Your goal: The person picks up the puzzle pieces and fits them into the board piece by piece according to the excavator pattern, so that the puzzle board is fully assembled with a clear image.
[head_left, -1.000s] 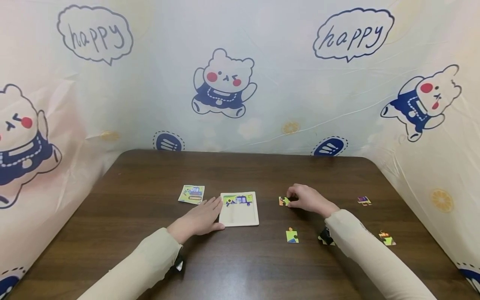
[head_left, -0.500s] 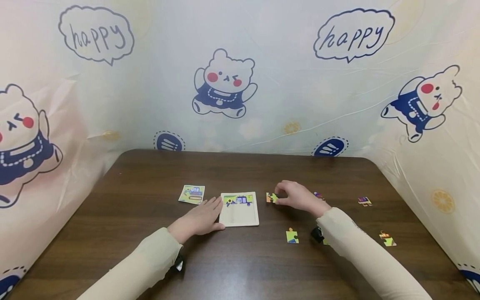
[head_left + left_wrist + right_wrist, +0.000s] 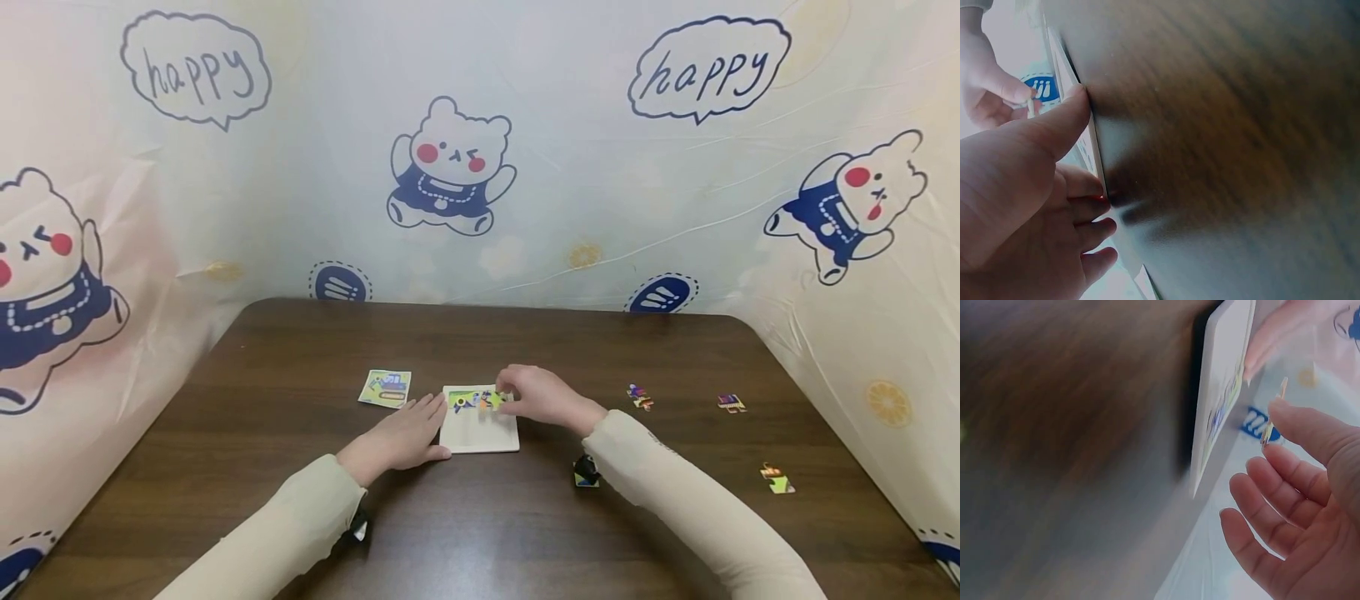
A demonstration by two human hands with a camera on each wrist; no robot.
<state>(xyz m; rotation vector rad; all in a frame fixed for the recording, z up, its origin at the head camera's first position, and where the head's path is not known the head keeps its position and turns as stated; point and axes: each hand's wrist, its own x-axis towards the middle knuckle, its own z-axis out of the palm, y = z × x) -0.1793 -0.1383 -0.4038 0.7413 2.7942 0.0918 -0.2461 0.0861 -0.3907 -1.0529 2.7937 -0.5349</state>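
My right hand (image 3: 542,395) pinches a green and orange puzzle piece (image 3: 1270,422) between thumb and index finger, raised over the upper right of the white puzzle tray (image 3: 480,435). The other right fingers are loosely bent in the right wrist view. A strip of joined pieces (image 3: 461,402) with green and blue-purple printing lies along the tray's far side. My left hand (image 3: 402,435) lies with fairly straight fingers against the tray's left edge, its thumb (image 3: 1075,103) at the near corner. The held piece hides part of that strip.
A small picture card (image 3: 386,388) lies left of the tray. Loose puzzle pieces lie to the right: one purple and red (image 3: 640,397), one purple (image 3: 731,403), one orange and green (image 3: 777,478). Another piece (image 3: 586,481) sits partly behind the right wrist's black camera. A printed cloth (image 3: 450,267) hangs behind the table.
My right hand has carried the puzzle piece left from the table to over the tray, uncovering the purple and red piece. My left hand has stayed at the tray's edge.
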